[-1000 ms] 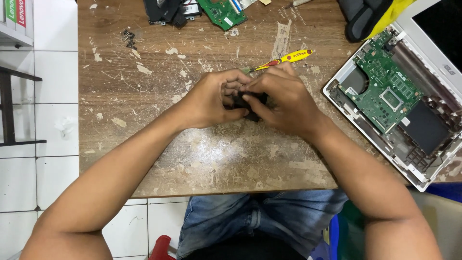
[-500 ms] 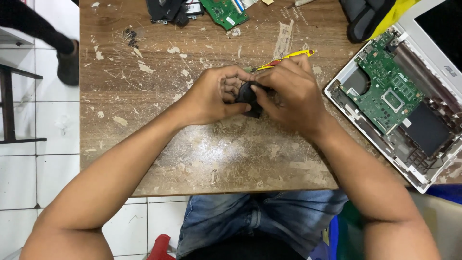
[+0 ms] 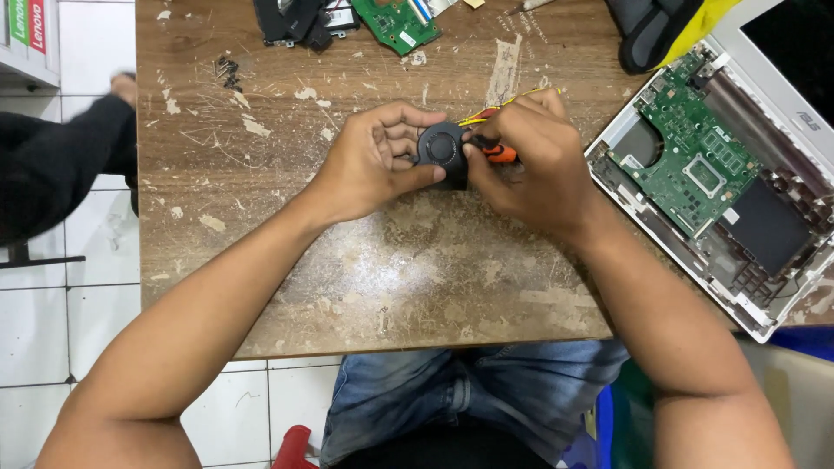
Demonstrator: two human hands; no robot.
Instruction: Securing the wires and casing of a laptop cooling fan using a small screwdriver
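I see a small round black fan (image 3: 441,149) held just above the middle of the worn wooden table (image 3: 365,287). Left hand (image 3: 375,163) clasps it, thumb under, apparently to steady it. Right hand (image 3: 526,156) grips an orange-and-yellow screwdriver (image 3: 497,149), tip at the fan's edge. Fan looks matte, disc-shaped, hub centred. An opened laptop (image 3: 721,182) with green board lies right, near.

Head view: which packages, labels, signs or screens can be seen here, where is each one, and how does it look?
Laptop screen: top right corner, dark and off, in a white frame with a small grey logo.
Two box spines: top left edge on a white shelf, narrow upright strips, one green, one red, with white lettering.
White sticker: small rectangle on the green circuit board at the table's top edge.
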